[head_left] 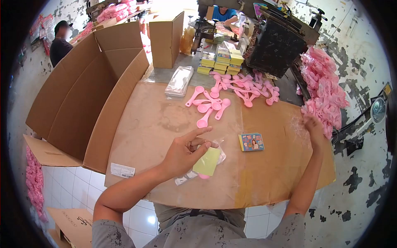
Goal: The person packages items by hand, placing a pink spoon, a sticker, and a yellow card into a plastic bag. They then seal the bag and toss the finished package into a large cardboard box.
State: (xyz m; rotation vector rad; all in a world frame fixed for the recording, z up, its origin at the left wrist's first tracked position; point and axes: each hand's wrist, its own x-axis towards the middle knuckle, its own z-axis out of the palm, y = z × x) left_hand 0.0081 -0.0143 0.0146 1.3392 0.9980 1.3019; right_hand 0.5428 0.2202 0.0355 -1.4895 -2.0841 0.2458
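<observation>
My left hand (188, 151) is closed on a yellow-green card (207, 161), held between thumb and fingers. Under the card lies a clear plastic bag (185, 178), with a bit of pink showing beneath. My right hand (313, 125) is at the table's right side, beside the heap of pink bagged items (322, 87); its fingers are curled and blurred, and what they hold, if anything, cannot be made out. Between the hands sits a small stack of printed cards (251, 142). Pink spoons (203, 108) lie loose beyond my left hand, with more pink spoons (252, 89) farther right.
A large open cardboard box (95, 120) stands left of the cardboard-covered table (165, 124). Clear bags (179, 82), an upright box (163, 43), card stacks (223, 58) and a black machine (275, 43) are at the back. Two people are in the background.
</observation>
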